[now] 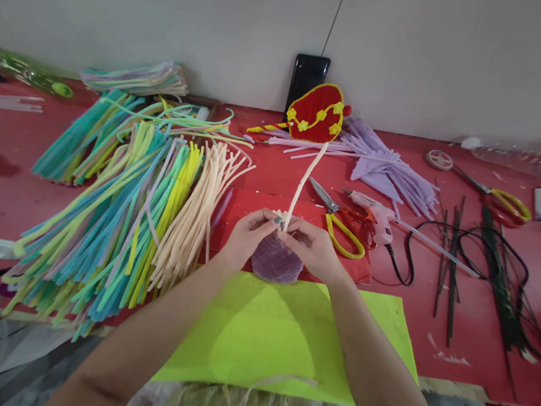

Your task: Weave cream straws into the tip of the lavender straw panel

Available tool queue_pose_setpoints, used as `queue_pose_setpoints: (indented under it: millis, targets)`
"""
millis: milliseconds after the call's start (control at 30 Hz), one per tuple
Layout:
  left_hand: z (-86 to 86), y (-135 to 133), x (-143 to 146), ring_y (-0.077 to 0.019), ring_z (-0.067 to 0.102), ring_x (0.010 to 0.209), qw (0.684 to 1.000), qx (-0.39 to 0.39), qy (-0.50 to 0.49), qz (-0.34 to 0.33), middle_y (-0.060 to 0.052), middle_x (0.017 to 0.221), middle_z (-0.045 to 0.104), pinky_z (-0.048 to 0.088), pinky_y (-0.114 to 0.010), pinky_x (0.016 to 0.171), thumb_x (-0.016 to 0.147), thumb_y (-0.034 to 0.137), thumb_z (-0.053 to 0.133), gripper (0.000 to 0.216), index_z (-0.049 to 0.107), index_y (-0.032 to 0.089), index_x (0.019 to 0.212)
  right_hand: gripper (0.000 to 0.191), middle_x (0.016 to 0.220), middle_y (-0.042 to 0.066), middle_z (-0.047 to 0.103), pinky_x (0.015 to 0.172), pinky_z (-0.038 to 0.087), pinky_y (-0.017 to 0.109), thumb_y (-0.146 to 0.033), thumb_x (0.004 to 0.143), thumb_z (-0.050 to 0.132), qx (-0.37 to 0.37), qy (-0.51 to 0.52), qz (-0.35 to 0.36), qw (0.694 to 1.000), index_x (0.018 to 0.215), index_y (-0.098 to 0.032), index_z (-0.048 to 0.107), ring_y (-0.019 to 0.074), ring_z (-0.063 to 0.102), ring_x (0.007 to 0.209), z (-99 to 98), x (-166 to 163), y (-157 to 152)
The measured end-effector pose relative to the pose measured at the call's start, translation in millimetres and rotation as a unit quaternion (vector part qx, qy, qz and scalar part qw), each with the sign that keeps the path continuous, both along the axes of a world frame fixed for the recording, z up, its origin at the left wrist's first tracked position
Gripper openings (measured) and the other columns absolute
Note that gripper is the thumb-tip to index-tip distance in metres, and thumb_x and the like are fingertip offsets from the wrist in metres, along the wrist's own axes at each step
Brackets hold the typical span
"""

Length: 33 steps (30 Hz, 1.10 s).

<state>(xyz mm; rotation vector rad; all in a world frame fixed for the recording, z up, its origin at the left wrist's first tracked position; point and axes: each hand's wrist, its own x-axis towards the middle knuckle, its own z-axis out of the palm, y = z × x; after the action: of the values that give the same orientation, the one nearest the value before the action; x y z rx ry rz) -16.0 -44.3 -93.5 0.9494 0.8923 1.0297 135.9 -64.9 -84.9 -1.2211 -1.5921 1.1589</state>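
Observation:
My left hand (252, 234) and my right hand (315, 244) meet over the red work surface, fingertips pinched close together. A cream pipe cleaner (308, 173) rises from between the fingers, its free end pointing up and away. Below the fingertips hangs a purple piece of closely packed pipe cleaners (277, 264), its upper edge partly covered by my fingers. My right thumb and fingers close on the base of the cream pipe cleaner. The left fingers grip the top of the purple piece; their exact contact is partly hidden.
Bundles of coloured pipe cleaners (119, 227) lie left, purple ones (389, 166) behind. Yellow-handled scissors (344, 235) and a pink glue gun (377, 216) lie close right of my hand. A red fan-shaped piece (316, 113) leans on a phone (306, 72). A yellow-green sheet (263, 330) lies in front.

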Motion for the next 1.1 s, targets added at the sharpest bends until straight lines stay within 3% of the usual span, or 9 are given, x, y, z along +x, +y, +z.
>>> queue_pose_setpoints:
  millis: [167, 300, 667, 900, 1100]
  targets:
    - [-0.7, 2.5, -3.4, -0.0128, 0.056, 0.076, 0.996, 0.038, 0.077, -0.006, 0.001, 0.078, 0.063, 0.043, -0.026, 0.075, 0.073, 0.035, 0.067, 0.017, 0.063, 0.019, 0.078, 0.019, 0.074, 0.001, 0.059, 0.064, 0.043, 0.027, -0.037, 0.082, 0.060, 0.001, -0.006, 0.006, 1.000, 0.074, -0.020, 0.059, 0.0125, 0.053, 0.067, -0.7, 0.8, 0.1]
    - [-1.5, 4.7, -5.8, -0.0158, 0.060, 0.087, 0.996, 0.042, 0.075, -0.039, -0.002, 0.089, 0.067, 0.043, -0.030, 0.084, 0.074, 0.038, 0.066, 0.023, 0.067, 0.019, 0.087, 0.020, 0.073, 0.001, 0.059, 0.064, 0.043, 0.027, -0.039, 0.080, 0.062, -0.018, 0.009, 0.033, 0.999, 0.073, -0.020, 0.058, 0.0125, 0.054, 0.067, -3.1, 2.1, -0.4]
    - [-9.5, 3.7, -2.4, -0.0108, 0.056, 0.068, 0.999, 0.020, -0.029, -0.005, 0.003, 0.070, 0.063, 0.044, -0.026, 0.072, 0.062, 0.037, 0.079, 0.024, 0.064, 0.019, 0.071, 0.020, 0.072, 0.000, 0.057, 0.064, 0.040, 0.027, -0.037, 0.081, 0.062, -0.032, 0.033, 0.083, 0.995, 0.072, -0.019, 0.059, 0.0122, 0.051, 0.068, 1.4, 5.4, 0.8]
    - [-9.9, 4.1, -3.3, -0.0099, 0.054, 0.064, 0.998, -0.017, -0.049, -0.040, 0.003, 0.067, 0.061, 0.043, -0.026, 0.069, 0.064, 0.038, 0.077, 0.025, 0.064, 0.018, 0.070, 0.025, 0.059, -0.002, 0.054, 0.056, 0.035, 0.026, -0.034, 0.077, 0.066, -0.129, 0.153, 0.103, 0.974, 0.061, -0.019, 0.054, 0.0111, 0.048, 0.056, 0.1, 8.4, -0.2]
    - [-4.6, 5.2, -5.1, -0.0110, 0.058, 0.069, 0.997, 0.035, -0.033, -0.058, 0.002, 0.071, 0.064, 0.044, -0.027, 0.073, 0.061, 0.031, 0.079, 0.022, 0.065, 0.018, 0.071, 0.029, 0.054, -0.003, 0.055, 0.055, 0.036, 0.026, -0.032, 0.077, 0.067, -0.155, 0.221, 0.118, 0.956, 0.057, -0.019, 0.051, 0.0105, 0.049, 0.052, -1.3, 9.3, 0.4]
